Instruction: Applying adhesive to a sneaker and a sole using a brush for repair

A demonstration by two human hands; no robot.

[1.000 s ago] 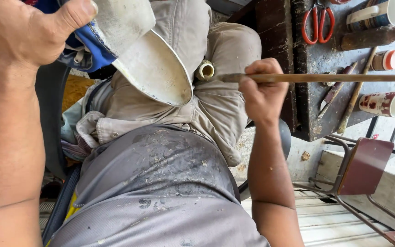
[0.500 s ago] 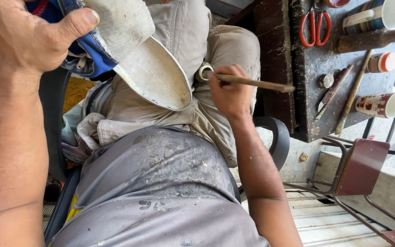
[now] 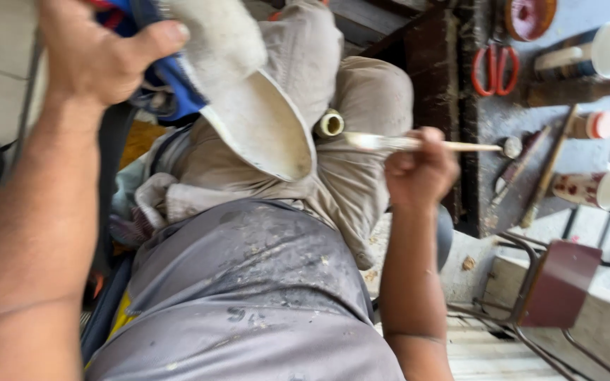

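Craft workshop: cluttered dark workbench (image 3: pixel 488 106), red-handled scissors (image 3: pixel 495 67), paint-stained cups (image 3: pixel 587 189), splattered apron (image 3: pixel 248 296)

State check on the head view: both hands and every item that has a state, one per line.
left hand: closed on the white bowl-shaped piece, thumb on its rim
white bowl-shaped piece: tilted, hollow side facing the brush
right hand: gripping the brush handle
brush: level, tip near the piece, contact unclear
red scissors: lying flat, blades hidden
paper cups: on their sides
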